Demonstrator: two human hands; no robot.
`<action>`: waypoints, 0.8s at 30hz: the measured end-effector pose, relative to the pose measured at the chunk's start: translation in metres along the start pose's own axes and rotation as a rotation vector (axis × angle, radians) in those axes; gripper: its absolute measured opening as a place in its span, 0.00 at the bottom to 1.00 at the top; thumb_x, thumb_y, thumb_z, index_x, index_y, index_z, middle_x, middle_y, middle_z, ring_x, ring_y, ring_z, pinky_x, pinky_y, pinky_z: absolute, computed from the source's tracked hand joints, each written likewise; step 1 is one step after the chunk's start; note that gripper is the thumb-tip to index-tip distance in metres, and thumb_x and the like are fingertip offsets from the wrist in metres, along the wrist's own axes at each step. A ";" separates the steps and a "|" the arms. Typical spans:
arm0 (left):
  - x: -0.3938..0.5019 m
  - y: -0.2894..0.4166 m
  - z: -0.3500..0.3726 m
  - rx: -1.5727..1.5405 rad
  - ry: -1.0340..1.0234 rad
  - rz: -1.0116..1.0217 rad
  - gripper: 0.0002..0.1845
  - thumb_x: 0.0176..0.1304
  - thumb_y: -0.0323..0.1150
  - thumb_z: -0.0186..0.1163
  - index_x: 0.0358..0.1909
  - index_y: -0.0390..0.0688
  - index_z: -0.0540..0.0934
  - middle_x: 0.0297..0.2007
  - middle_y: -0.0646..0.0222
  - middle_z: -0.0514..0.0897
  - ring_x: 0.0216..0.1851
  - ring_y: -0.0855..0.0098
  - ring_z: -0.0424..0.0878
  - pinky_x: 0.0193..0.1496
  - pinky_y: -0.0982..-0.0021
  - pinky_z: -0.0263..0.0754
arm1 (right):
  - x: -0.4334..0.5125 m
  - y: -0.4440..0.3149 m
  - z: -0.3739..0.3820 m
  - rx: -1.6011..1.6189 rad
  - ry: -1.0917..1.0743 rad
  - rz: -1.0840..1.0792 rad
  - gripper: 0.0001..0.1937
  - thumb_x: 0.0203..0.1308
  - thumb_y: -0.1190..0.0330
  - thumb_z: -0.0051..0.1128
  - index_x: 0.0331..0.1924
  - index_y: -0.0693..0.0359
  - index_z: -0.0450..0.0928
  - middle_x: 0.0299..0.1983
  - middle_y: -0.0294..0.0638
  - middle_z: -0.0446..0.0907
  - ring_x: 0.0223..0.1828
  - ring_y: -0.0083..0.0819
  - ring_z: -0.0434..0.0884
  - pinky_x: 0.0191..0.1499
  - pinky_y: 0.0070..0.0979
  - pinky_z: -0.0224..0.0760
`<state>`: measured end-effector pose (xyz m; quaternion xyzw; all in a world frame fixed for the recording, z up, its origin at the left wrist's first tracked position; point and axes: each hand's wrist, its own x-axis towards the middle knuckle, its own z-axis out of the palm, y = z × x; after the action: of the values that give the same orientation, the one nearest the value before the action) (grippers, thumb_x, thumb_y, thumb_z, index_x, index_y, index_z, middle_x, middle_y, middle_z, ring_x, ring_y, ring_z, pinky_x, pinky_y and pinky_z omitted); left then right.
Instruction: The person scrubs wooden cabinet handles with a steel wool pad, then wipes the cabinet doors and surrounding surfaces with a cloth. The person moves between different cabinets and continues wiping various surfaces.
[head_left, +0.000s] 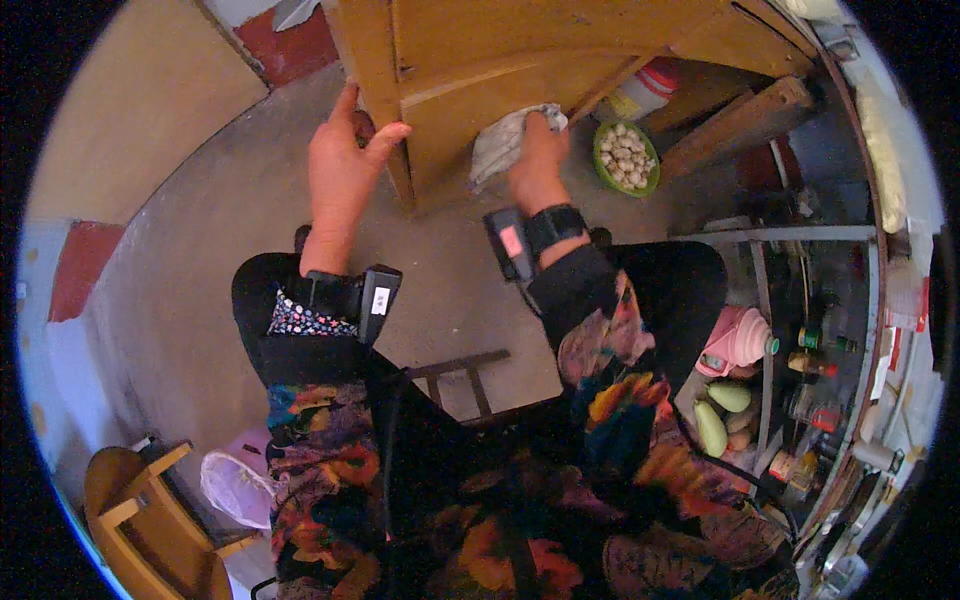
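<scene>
In front of me stands a varnished wooden cabinet (480, 82) with a curved lower edge. My left hand (341, 161) grips its left corner post (379, 97), thumb on the front and fingers along the outer side. My right hand (541, 161) holds a crumpled whitish cloth (499, 146) against the lower panel. Its fingertips are partly hidden by the cloth and the hand itself. Both wrists wear black strapped devices.
A green basket (627, 159) of pale bulbs, seemingly garlic, sits right of the cloth, near a white-and-red container (645, 90). A metal-framed shelf (761, 300) holds bottles, a pink container (739, 341) and green vegetables (711, 427). A wooden stool (161, 517) and a lined purple bin (236, 484) stand lower left.
</scene>
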<state>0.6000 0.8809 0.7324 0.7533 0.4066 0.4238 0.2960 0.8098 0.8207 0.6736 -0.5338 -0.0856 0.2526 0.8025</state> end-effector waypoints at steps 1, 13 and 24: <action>-0.001 0.001 0.002 0.046 0.004 0.008 0.37 0.47 0.41 0.73 0.58 0.33 0.72 0.20 0.62 0.79 0.22 0.66 0.77 0.29 0.69 0.72 | -0.011 0.004 0.007 0.028 -0.011 -0.021 0.17 0.57 0.72 0.54 0.51 0.65 0.69 0.42 0.43 0.78 0.38 0.35 0.77 0.41 0.33 0.73; 0.003 -0.001 0.019 -0.016 -0.020 0.136 0.41 0.49 0.43 0.71 0.59 0.26 0.68 0.20 0.60 0.79 0.22 0.65 0.78 0.28 0.68 0.72 | -0.050 0.009 0.024 0.075 0.100 0.038 0.19 0.59 0.74 0.52 0.55 0.64 0.64 0.48 0.41 0.73 0.47 0.31 0.72 0.49 0.28 0.69; 0.003 0.023 0.028 -0.249 -0.207 -0.010 0.39 0.55 0.37 0.65 0.63 0.25 0.62 0.18 0.65 0.78 0.18 0.76 0.76 0.23 0.74 0.71 | -0.030 -0.036 0.012 -0.182 0.057 -0.336 0.25 0.56 0.71 0.61 0.55 0.68 0.63 0.49 0.50 0.73 0.51 0.39 0.72 0.57 0.35 0.64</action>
<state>0.6336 0.8690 0.7390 0.7483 0.3222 0.3896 0.4296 0.7907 0.8047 0.7152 -0.5893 -0.1730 0.0911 0.7839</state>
